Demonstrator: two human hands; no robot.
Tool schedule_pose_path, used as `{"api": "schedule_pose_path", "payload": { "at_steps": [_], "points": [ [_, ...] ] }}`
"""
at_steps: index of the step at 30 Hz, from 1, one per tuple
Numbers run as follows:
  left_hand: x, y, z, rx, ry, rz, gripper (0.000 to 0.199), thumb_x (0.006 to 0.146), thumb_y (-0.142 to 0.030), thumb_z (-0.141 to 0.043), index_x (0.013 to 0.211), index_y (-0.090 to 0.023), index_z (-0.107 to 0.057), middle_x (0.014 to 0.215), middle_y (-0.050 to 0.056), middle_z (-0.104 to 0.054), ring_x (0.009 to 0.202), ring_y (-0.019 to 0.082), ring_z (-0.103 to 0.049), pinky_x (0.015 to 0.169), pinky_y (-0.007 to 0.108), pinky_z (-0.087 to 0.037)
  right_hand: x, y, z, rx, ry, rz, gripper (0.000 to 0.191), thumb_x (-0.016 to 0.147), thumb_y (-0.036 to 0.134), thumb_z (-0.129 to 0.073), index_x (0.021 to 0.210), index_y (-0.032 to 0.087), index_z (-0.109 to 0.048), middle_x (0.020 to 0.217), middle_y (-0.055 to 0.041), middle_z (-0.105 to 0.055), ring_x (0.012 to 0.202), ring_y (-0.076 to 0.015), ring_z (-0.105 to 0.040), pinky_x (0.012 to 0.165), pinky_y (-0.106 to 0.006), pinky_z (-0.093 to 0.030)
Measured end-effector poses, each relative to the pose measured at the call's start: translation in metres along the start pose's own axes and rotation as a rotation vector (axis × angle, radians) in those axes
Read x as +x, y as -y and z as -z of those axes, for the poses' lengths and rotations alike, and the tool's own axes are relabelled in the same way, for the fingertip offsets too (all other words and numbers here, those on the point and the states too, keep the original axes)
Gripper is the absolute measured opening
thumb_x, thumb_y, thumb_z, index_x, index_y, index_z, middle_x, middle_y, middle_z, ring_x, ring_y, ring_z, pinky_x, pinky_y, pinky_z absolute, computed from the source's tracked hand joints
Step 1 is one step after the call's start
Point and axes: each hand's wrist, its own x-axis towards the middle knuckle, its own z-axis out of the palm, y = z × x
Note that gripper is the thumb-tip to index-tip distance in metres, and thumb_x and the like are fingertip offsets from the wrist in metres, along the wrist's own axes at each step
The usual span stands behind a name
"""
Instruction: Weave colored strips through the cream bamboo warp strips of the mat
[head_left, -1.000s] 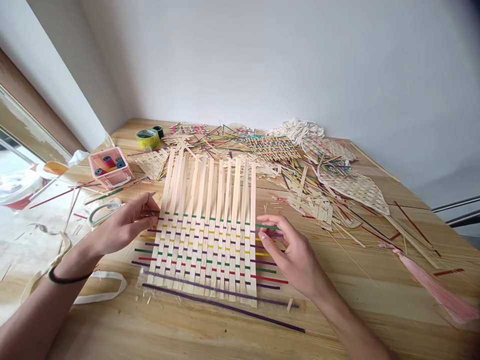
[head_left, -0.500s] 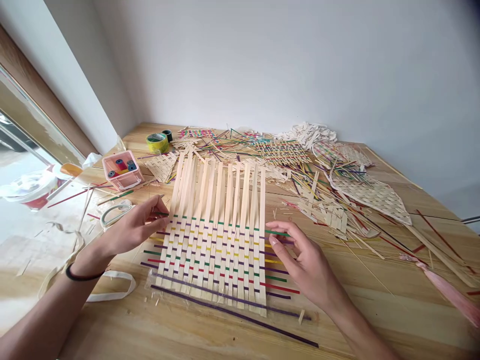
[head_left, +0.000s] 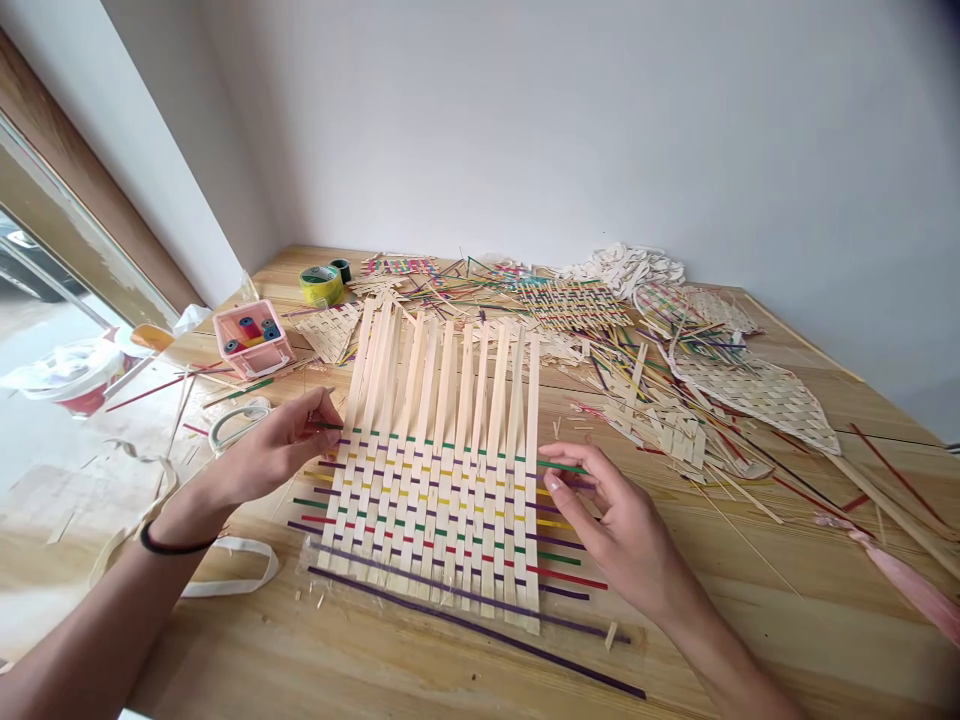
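A woven mat point(head_left: 442, 500) of pale upright strips crossed by purple, yellow, green and red strips lies in front of me. Its upper pale strips run free toward the back. A green strip point(head_left: 562, 467) crosses at the top of the weave. My left hand point(head_left: 281, 445) pinches its left end beside the mat's edge. At the other side, my right hand point(head_left: 611, 515) has its fingers round the right end, with the thumb just below. Two long purple strips, one of them point(head_left: 480, 633) nearest me, lie across the front under clear tape.
A pink box point(head_left: 259, 350) of thread spools and a yellow tape roll point(head_left: 321, 285) stand at the back left. Scissors point(head_left: 236, 425) lie by my left wrist. Loose strips and a woven fan point(head_left: 757, 395) cover the back and right.
The whole view has shifted slightly, so everything appears a little further right. Both hands keep nearly the same places at the green strip's ends.
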Motion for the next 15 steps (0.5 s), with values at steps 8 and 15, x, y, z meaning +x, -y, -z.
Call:
{"api": "schedule_pose_path", "payload": {
  "at_steps": [8,15],
  "points": [
    [0.0014,0.0022,-0.0007,0.011,-0.001,-0.03,0.021,0.096,-0.04,-0.06,0.091,-0.021,-0.053,0.082,-0.002,-0.056,0.075,0.015,-0.051,0.065,0.027,-0.044,0.0008,-0.0004,0.0004,0.026,-0.001,0.015,0.026,0.1,0.045,-0.057,0.118,0.027,-0.063,0.113,-0.0068,-0.071,0.104,-0.024,-0.068,0.089,-0.038,-0.055],
    [0.0022,0.0047,0.0005,0.011,-0.009,0.007,0.024,0.096,-0.045,-0.061,0.092,-0.022,-0.056,0.084,-0.001,-0.058,0.077,0.016,-0.054,0.069,0.028,-0.046,0.0019,0.002,0.0015,0.05,0.002,0.021,0.026,0.1,0.045,-0.058,0.118,0.027,-0.064,0.113,-0.0071,-0.071,0.101,-0.023,-0.069,0.087,-0.037,-0.057]
  ]
}}
